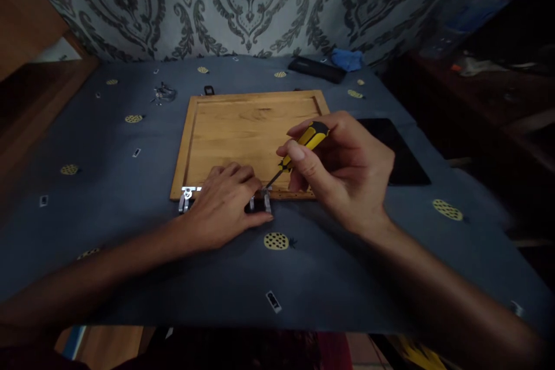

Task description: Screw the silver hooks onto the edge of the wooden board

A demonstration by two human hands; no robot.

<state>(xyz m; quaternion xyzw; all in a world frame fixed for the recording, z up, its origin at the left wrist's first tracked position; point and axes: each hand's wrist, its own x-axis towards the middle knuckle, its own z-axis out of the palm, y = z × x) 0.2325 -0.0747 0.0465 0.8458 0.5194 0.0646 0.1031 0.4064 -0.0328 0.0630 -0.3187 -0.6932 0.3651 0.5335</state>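
A blue cloth with yellow pineapple prints covers the desk (208, 295); at its far edge hangs a grey patterned curtain (251, 11). The wooden board (243, 133) lies flat about the middle. Near the far right corner are a black case (316, 69) and a crumpled blue cloth (347, 59), and toward the far left corner lie small metal pieces (165, 92).

Wide cloth stretches from the board to the left edge, and also to the near edge, crossed there by the forearms. On the right, a dark flat panel (405, 156) narrows the space.

The right hand (351, 167) has its fingers closed around the yellow-black screwdriver (311, 137), tip down at a metal fitting (267, 202) on the board's near side. The left hand (225, 199) lies beside this fitting, its fingers bent and close together; whether they grip it, I cannot tell. It partly covers the fittings, the right hand hides one board corner, and the dark right side of the room is blurred.
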